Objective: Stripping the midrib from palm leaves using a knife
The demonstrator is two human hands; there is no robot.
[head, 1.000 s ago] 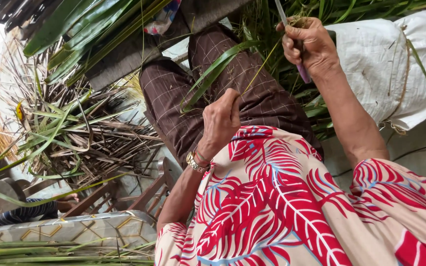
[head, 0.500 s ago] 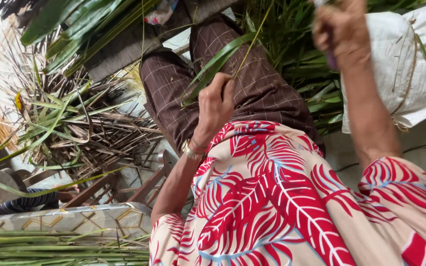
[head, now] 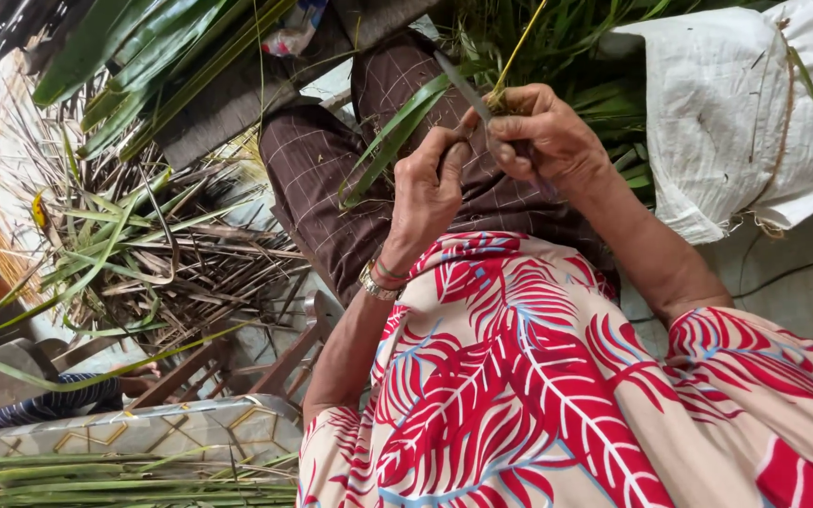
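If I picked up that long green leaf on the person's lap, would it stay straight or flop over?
Probably it would flop. The green leaf is long, thin and already bends over the knee. It looks light, since the left hand pinches it with just its fingers. The yellowish rib at the right hand stands straight, so it is likely stiffer.

A woven white sack and a crumpled wrapper among the cut leaves.

The bulging white sack (head: 745,113), bound with brown twine, lies at upper right beside green leaves; a small crumpled wrapper (head: 292,30), red, blue and white, sits at top centre on a grey board (head: 237,103).
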